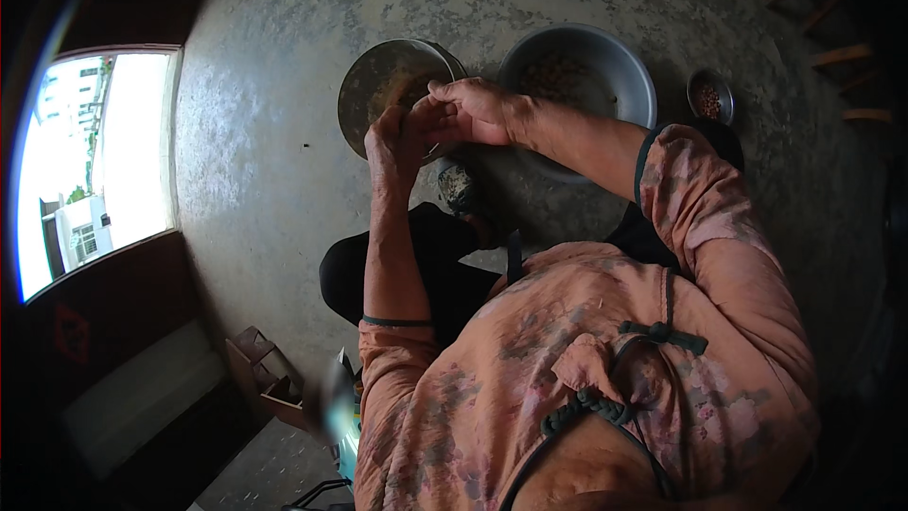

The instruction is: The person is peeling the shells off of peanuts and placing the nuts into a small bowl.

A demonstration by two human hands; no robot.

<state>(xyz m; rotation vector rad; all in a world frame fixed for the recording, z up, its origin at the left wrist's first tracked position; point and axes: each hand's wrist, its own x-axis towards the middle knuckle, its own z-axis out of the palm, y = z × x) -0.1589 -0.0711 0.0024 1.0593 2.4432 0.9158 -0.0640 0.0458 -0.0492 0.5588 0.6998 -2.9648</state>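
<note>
My left hand (394, 138) and my right hand (477, 112) meet at the fingertips over the right side of a round metal basin (362, 103). The fingers are bent and overlap; whether something small is between them cannot be seen. Brownish pieces lie in that basin. To its right, partly under my right forearm, stands a wide grey basin (644, 89) with a heap of what look like unshelled peanuts (557, 78). Farther right, a small metal bowl (728, 108) holds small reddish-brown kernels (708, 101), apparently shelled peanuts.
The basins stand on a worn concrete floor (269, 85). My shoe (457, 188) is just below the left basin. Wooden slats or legs (840, 55) show at the upper right. A bright doorway (138, 156) is at the left, with a small wooden box (284, 408) at the lower left.
</note>
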